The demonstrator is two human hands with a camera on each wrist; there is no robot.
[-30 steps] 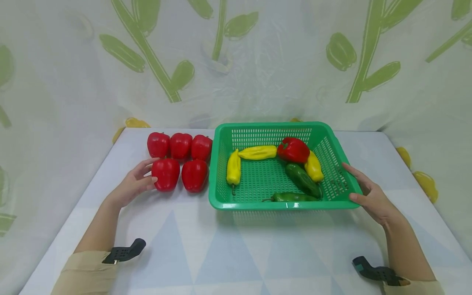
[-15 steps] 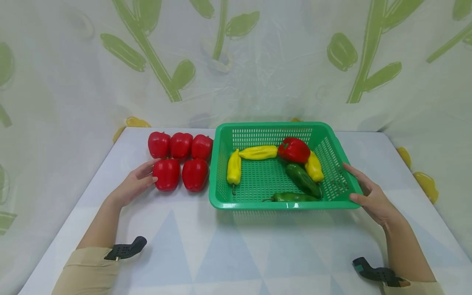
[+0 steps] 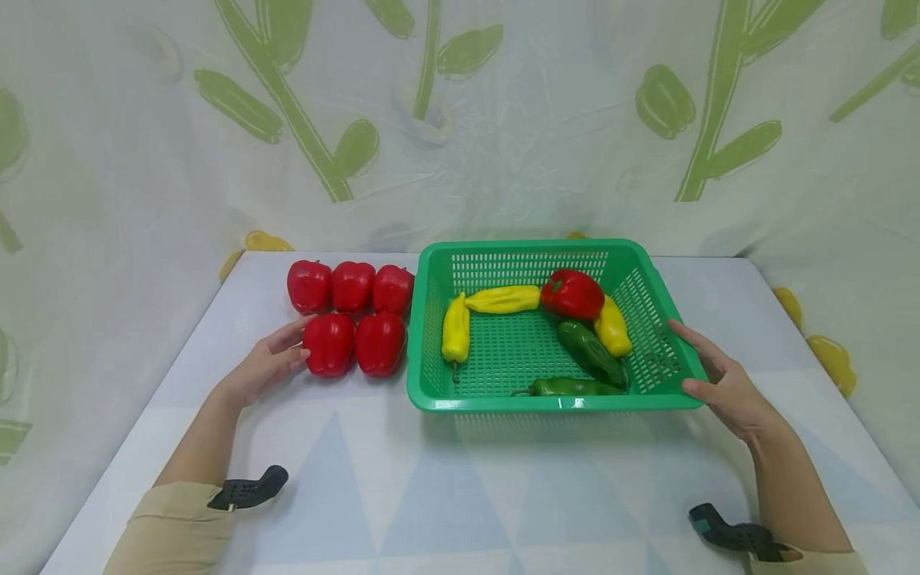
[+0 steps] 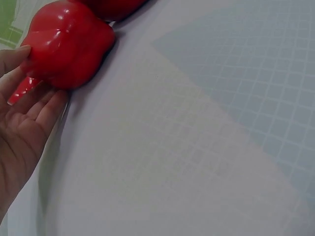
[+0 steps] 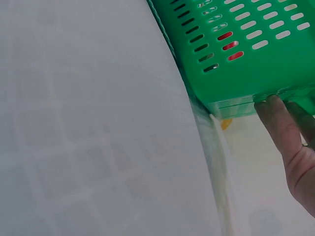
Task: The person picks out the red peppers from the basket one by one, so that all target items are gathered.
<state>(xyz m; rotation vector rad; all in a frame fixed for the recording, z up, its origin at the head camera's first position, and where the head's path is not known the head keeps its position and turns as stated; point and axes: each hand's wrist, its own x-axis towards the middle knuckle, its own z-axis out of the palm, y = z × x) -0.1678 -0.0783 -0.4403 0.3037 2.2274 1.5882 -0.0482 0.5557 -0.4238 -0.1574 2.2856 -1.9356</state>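
Note:
My left hand (image 3: 264, 366) touches the left side of the front-left red bell pepper (image 3: 330, 345), thumb in front and fingers farther back. In the left wrist view the thumb and fingers (image 4: 51, 110) of the left hand meet this pepper along one side. Right beside it sits a second red bell pepper (image 3: 381, 345), with several more (image 3: 352, 287) in a row behind. On the right, my right hand (image 3: 733, 391) rests its fingertips against the right rim of a green plastic basket (image 3: 517, 403). The right wrist view shows those fingers (image 5: 280, 123) fairly straight at the rim.
Inside the basket lie a red bell pepper (image 3: 573, 295), several yellow peppers (image 3: 456, 329) and two green peppers (image 3: 589, 351). White cloth with a pale blue triangle pattern covers the table (image 3: 446, 487). A leaf-print curtain (image 3: 546, 120) hangs behind and at both sides.
The front-left red bell pepper has slid slightly right, up against its neighbour, with my left hand following it. My right hand and the basket have stayed in place.

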